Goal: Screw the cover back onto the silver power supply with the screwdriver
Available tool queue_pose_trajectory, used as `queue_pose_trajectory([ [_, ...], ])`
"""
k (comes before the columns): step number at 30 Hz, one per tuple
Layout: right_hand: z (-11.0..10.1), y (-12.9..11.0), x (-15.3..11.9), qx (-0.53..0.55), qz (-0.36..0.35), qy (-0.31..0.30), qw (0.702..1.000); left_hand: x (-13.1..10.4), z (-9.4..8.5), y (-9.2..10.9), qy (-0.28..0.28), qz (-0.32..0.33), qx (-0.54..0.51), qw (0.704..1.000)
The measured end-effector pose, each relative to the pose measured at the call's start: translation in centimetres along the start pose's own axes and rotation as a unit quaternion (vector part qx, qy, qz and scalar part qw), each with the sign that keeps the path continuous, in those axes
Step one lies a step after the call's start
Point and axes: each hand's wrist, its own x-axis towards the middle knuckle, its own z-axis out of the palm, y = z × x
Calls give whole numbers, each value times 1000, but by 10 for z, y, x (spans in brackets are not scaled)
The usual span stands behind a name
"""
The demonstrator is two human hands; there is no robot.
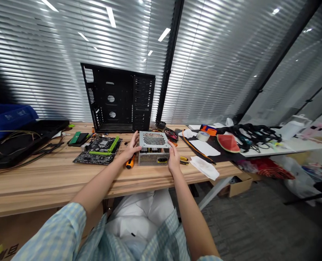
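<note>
A metal power supply box (pixel 152 158) sits on the wooden table (pixel 95 178) in front of me, its perforated cover plate (pixel 153 139) raised or tilted at the top, with inner parts showing in a gap below it. My left hand (pixel 131 148) holds the box and plate at their left side. At the right side, my right hand (pixel 173 158) grips the plate's corner and the box. An orange-handled screwdriver (pixel 130 162) lies just left of the box, below my left hand. Yellow-and-black pliers (pixel 184 160) lie to the right of my right hand.
A green-black motherboard (pixel 102 149) lies to the left. Behind stands an open black computer case (pixel 120 98). Farther left are a blue bin (pixel 11 119) and a black panel. White papers (pixel 204 167), tape rolls (pixel 203 136) and a watermelon-shaped item (pixel 228 143) lie right.
</note>
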Motion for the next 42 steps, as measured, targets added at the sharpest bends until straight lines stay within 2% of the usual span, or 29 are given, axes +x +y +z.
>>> queue_pose_trajectory([
  [9, -1, 5, 0, -9, 0, -8, 1000, 1, 3, 2, 4, 30, 1, 1000],
  [17, -1, 3, 0, -4, -6, 1, 1000, -2, 5, 7, 2, -2, 9, 1000],
  [32, 0, 7, 1, 5, 8, 7, 1000, -2, 4, 1, -13, 2, 4, 1000],
  [42, -1, -1, -1, 27, 11, 4, 1000, -2, 4, -2, -2, 10, -3, 1000],
])
